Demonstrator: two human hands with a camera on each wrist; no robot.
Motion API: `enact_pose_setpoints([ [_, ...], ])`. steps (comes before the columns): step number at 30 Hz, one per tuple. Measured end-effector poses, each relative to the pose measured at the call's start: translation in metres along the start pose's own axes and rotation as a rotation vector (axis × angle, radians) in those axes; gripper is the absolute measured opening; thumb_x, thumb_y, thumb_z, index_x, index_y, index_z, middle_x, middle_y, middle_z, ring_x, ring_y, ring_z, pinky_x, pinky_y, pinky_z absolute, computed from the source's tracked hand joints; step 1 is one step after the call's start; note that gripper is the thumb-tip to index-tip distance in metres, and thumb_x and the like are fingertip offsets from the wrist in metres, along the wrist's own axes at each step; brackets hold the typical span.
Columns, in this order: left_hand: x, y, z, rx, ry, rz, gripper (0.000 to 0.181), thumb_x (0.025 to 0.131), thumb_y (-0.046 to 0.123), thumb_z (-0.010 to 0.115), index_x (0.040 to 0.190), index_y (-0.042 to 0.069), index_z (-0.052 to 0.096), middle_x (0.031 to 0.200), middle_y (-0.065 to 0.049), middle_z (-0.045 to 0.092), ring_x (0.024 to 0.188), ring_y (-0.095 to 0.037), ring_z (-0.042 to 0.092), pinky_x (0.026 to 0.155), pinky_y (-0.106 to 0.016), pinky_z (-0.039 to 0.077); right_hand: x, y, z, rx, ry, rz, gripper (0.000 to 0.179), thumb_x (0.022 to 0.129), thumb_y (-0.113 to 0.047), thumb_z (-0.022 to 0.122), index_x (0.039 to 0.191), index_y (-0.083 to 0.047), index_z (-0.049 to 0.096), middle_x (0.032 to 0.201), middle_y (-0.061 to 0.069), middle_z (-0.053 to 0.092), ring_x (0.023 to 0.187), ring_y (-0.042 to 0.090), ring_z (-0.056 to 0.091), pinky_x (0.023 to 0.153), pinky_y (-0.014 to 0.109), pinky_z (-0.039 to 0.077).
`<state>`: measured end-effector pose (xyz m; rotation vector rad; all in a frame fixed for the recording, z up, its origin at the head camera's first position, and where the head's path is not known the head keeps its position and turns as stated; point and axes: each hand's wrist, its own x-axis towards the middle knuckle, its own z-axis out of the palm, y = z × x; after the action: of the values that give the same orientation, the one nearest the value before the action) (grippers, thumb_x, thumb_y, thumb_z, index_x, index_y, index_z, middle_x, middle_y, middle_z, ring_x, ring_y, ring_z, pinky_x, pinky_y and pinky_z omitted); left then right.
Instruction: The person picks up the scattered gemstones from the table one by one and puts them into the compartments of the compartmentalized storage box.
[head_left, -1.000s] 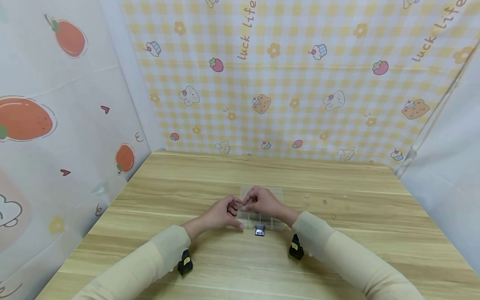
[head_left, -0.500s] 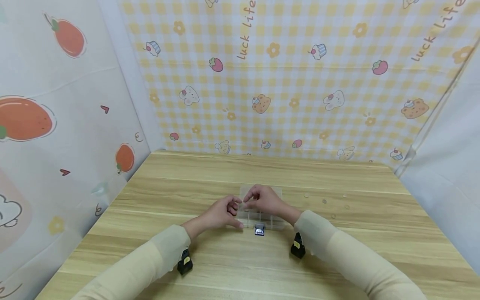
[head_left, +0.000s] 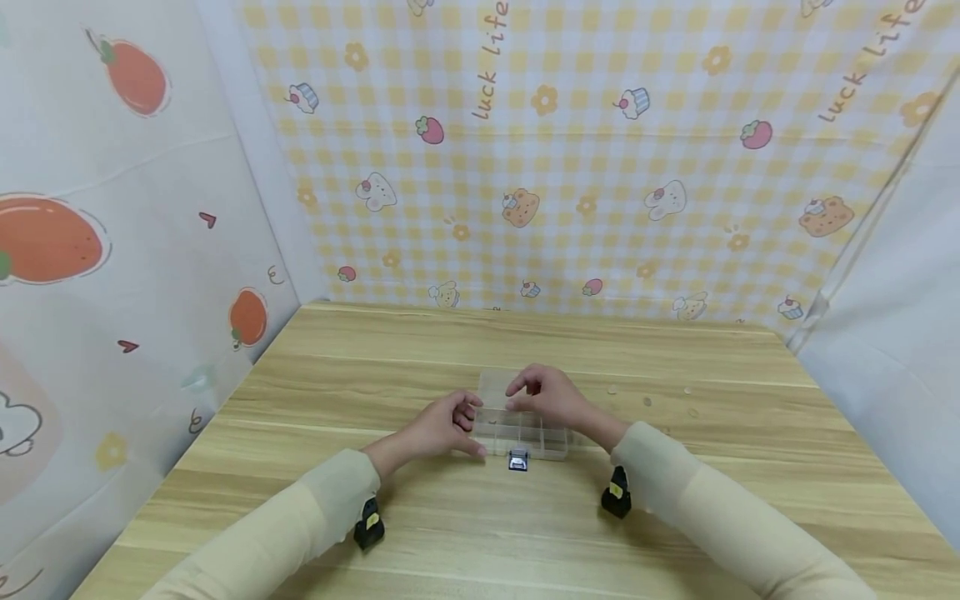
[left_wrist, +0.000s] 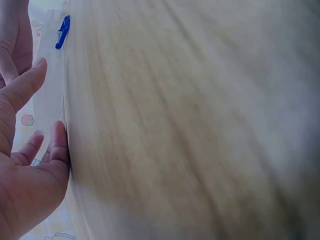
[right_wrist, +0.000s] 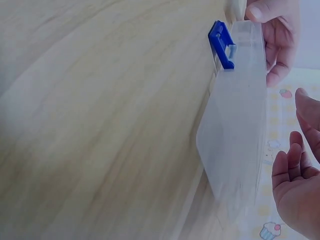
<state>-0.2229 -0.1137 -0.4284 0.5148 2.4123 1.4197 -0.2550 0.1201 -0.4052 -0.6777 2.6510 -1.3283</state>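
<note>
A clear plastic compartment box (head_left: 555,454) lies on the wooden table with its lid (head_left: 492,383) tipped back. A blue latch (right_wrist: 220,46) sits on its front edge. My left hand (head_left: 438,425) spans the box's left side, thumb by the front corner and fingers by the rear one, loosely bent. Over the right half of the box hovers my right hand (head_left: 553,398), thumb and index finger apart, nothing showing between them. A small speck-like piece (head_left: 492,422) shows in a left compartment. In the right wrist view the right fingers (right_wrist: 281,167) are off the box.
Several small round flat pieces, pale and grey, lie scattered right of the box, among them a grey one (head_left: 647,402) and a pale one (head_left: 687,391). Patterned cloth (head_left: 585,167) hangs behind the table (head_left: 390,342). A black wrist camera (head_left: 617,493) hangs under the right cuff.
My right hand has drawn back to the right from the left compartments, and its thumb and index finger have spread. The left hand has stayed in place by the box.
</note>
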Motion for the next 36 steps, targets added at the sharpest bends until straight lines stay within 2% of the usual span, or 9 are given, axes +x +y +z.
enact_pose_setpoints([
  [13,-0.001,0.0,0.001,-0.015,0.005,-0.014,0.067,0.068,0.008,0.089,0.124,0.001,0.053,0.105,-0.009,0.053,0.09,-0.02,0.051,0.078,-0.033,0.047,-0.024,0.013,-0.027,0.037,0.059,0.023,0.014,0.084,-0.013,0.078,0.095,-0.005,0.073,0.079,0.003,0.051,0.073,0.022,0.044,0.064,0.033,0.036],
  [22,0.0,0.0,0.001,-0.004,0.001,-0.015,0.067,0.069,0.008,0.089,0.124,0.002,0.052,0.105,-0.009,0.053,0.091,-0.02,0.052,0.079,-0.033,0.046,-0.046,0.029,-0.047,0.05,0.132,0.018,0.016,0.083,-0.013,0.078,0.095,-0.003,0.073,0.077,0.003,0.05,0.071,0.021,0.043,0.061,0.029,0.036],
  [36,0.001,-0.002,0.0,-0.001,-0.002,-0.012,0.067,0.069,0.009,0.089,0.125,0.002,0.052,0.106,-0.009,0.053,0.092,-0.021,0.052,0.079,-0.034,0.047,-0.079,0.048,-0.084,0.106,0.172,0.093,0.03,0.087,-0.017,0.075,0.106,0.004,0.068,0.079,0.009,0.05,0.068,0.018,0.041,0.055,0.028,0.037],
])
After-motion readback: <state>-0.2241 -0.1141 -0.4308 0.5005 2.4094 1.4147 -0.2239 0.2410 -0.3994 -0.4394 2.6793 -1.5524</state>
